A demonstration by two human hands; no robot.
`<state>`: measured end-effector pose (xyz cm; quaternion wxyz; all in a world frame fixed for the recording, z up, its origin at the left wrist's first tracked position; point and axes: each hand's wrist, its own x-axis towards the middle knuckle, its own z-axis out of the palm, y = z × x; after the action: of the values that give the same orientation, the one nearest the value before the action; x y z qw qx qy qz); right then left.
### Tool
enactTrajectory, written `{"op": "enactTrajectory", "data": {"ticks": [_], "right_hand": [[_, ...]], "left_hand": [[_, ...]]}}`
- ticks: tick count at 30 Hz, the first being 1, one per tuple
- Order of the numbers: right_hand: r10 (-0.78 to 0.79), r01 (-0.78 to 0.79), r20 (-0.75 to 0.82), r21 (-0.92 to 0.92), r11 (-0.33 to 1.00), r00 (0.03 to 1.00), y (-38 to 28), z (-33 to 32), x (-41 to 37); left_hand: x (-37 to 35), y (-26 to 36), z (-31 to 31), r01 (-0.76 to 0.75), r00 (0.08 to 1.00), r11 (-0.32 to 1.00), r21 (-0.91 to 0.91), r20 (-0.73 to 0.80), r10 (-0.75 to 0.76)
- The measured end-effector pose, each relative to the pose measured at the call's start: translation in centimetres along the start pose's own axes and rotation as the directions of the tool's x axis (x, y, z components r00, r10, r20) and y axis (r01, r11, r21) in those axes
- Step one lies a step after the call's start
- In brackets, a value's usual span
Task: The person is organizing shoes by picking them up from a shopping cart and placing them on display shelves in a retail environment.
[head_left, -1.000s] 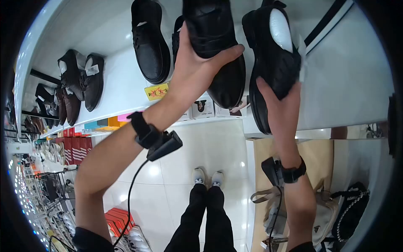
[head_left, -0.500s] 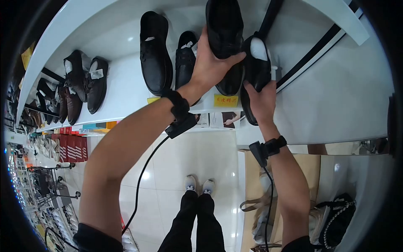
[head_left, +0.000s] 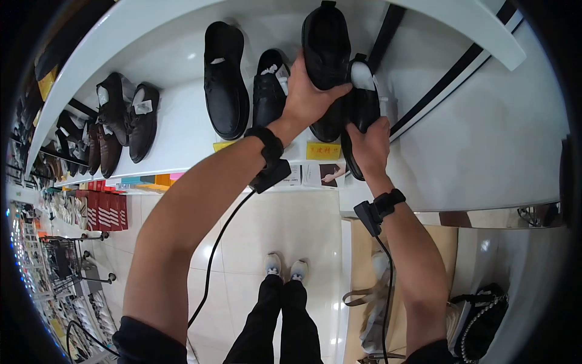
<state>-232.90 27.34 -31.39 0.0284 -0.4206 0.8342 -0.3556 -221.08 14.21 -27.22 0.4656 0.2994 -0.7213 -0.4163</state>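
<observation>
The left hand (head_left: 309,100) is clamped on a black shoe (head_left: 326,42). The right hand (head_left: 368,145) is clamped on a second black shoe (head_left: 362,91). The two touch side by side at the right end of the shelf (head_left: 176,121). Neither is released yet. Whether their soles rest on the shelf cannot be told.

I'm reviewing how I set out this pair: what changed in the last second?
Both arms stretched out toward the white shelf. The left hand carried its black shoe, and the right hand its paper-stuffed shoe, away from the camera and closer together, above the yellow tag. Neither grip let go. The laced black shoe and the brown shoes stayed put.
</observation>
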Motion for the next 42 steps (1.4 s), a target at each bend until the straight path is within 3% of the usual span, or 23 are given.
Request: {"op": "enactTrajectory", "data": {"ticks": [5,15,18,24,25,27,29,33,35,37,42], "right_hand": [[0.018,-0.018,-0.01,0.006,1.0,1.0,0.1,0.6,0.8],[-0.035,0.03,-0.065,-0.082,0.996,0.997,0.5,1.1,0.5],[-0.029,0.025,-0.05,-0.086,0.996,0.998,0.6,1.0,0.7],[0.021,-0.02,0.003,-0.072,0.997,1.0,0.3,0.5,0.8],[0.055,-0.051,0.058,-0.065,0.997,0.997,0.1,0.4,0.8],[0.02,-0.019,0.006,-0.053,0.998,1.0,0.6,0.9,0.9],[-0.017,0.015,-0.046,-0.045,0.999,0.999,1.2,1.2,1.1],[-0.035,0.035,-0.03,-0.01,0.999,0.999,1.1,0.7,1.2],[-0.058,0.058,-0.04,-0.001,0.998,0.997,0.8,0.3,1.1],[0.022,-0.026,0.055,0.066,0.997,0.998,0.6,-0.2,1.1],[0.021,-0.022,0.023,0.034,0.999,1.0,-0.3,-0.8,-1.5]], "left_hand": [[0.6,0.0,-0.1,0.102,0.994,0.994,-0.03,0.051,-0.101],[0.1,0.3,-0.1,0.042,0.999,0.995,0.085,0.026,-0.045],[0.5,0.2,0.2,0.047,0.997,0.999,0.007,0.069,-0.047],[0.2,1.2,0.5,0.114,0.991,0.983,0.145,0.052,-0.122],[0.2,1.0,0.6,0.062,0.998,0.982,0.177,0.016,-0.066],[0.1,0.7,0.8,0.011,1.0,0.977,0.215,-0.013,-0.008],[0.0,0.7,0.7,0.087,0.996,0.984,0.156,0.0,-0.088],[0.5,-0.7,0.7,0.106,0.993,0.99,0.094,0.04,-0.11],[0.6,-0.8,0.6,0.175,0.983,0.976,0.132,0.032,-0.181],[0.8,-0.6,0.4,0.225,0.971,0.964,0.143,0.051,-0.234],[1.8,0.2,-0.3,0.343,0.914,0.921,0.185,0.162,-0.373]]}}
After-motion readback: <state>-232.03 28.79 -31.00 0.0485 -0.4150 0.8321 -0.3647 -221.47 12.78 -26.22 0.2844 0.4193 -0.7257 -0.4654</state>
